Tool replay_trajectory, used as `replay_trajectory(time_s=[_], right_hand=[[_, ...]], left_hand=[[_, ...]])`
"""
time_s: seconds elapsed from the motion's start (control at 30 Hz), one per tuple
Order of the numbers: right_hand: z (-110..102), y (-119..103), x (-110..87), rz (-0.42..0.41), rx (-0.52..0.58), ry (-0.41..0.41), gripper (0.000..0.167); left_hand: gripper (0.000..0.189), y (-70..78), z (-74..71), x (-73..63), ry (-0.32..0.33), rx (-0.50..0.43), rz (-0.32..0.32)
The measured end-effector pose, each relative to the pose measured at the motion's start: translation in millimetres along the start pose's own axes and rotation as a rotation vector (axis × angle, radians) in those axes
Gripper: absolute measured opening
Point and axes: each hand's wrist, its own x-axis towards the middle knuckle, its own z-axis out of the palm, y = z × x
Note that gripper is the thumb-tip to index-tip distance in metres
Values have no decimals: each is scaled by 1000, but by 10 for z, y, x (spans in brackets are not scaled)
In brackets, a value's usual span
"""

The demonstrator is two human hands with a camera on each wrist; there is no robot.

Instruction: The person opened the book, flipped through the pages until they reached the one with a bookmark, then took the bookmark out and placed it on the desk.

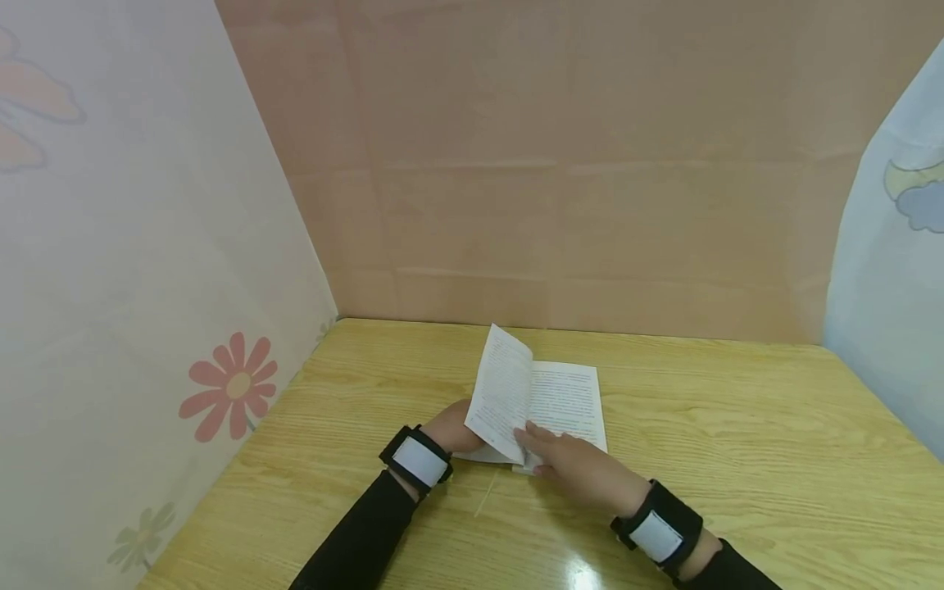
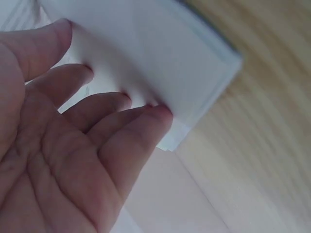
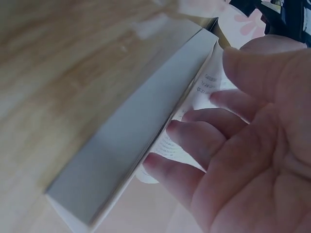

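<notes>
An open book (image 1: 566, 397) with printed text lies on the table, one raised page (image 1: 501, 385) standing up from its middle at a slant. My left hand (image 1: 447, 426) is at the book's left side, partly hidden behind that page. In the left wrist view, the fingertips of the left hand (image 2: 73, 145) touch the white paper, fingers slightly bent. Across the lower part of the book, close to the fold, my right hand (image 1: 583, 471) rests with fingers extended. The right wrist view shows the right hand (image 3: 252, 136) with its fingertips at the printed page, beside the book's thick edge (image 3: 131, 126).
The wooden table (image 1: 737, 442) extends around the book. A brown covering (image 1: 575, 164) stands along its back edge. Pale panels with a red flower (image 1: 236, 385) on the left and a moon and cloud (image 1: 922, 197) on the right flank it.
</notes>
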Motion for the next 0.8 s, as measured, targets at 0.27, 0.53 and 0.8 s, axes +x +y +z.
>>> replay_trajectory(time_s=[0.27,0.53,0.8], right_hand=[[16,-8,-15,-27,-51,8,52],[37,-49,-30,-30,-96,11,52],[48,-61,-27,-20,-132,10,52]], left_hand=[[28,-58,-104,16,-43,-21,26],[23,-95,-142,30,-43,58,94],[28,-78,-250,31,-24,113,89]])
